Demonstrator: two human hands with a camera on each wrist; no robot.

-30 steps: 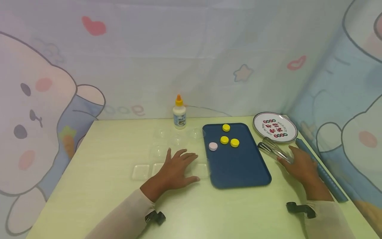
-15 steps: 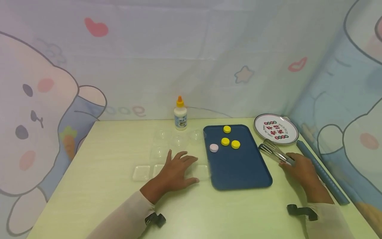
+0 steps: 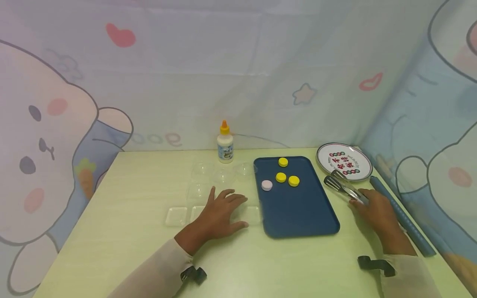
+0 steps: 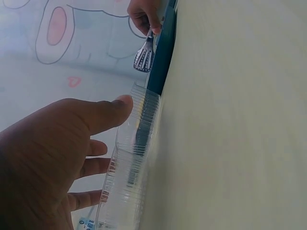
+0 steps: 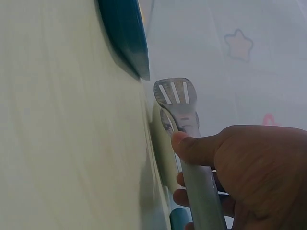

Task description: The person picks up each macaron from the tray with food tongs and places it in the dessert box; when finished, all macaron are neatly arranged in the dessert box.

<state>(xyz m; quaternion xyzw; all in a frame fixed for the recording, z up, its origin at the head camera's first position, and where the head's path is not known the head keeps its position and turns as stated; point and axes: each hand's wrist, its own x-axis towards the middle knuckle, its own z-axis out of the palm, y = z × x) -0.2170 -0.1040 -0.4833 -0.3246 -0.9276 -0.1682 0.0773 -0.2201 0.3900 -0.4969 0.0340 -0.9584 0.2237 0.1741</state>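
Note:
My left hand (image 3: 220, 216) spreads its fingers over a clear plastic container (image 3: 177, 216) with several compartments. In the left wrist view the thumb and fingertips lie right at its ribbed side wall (image 4: 127, 179). My right hand (image 3: 377, 210) grips metal tongs (image 3: 349, 191) at the table's right side. In the right wrist view their slotted heads (image 5: 177, 93) stand a little apart with nothing between them, thumb on one arm. A blue tray (image 3: 302, 213) lies between the hands. On it sit a pink macaron-like disc (image 3: 266, 185) and several yellow ones (image 3: 294, 181).
Behind the left hand lies a clear lid with domed bumps (image 3: 223, 176). A white bottle with a yellow-orange cap (image 3: 225, 147) stands at the back. A printed white plate (image 3: 359, 159) is at back right, beyond the tongs. A blue roll (image 3: 410, 223) lies along the right edge.
My right hand has shifted slightly and turned the tongs a little in its grip. My left hand, the container and the discs stay in place; the head view has moved slightly.

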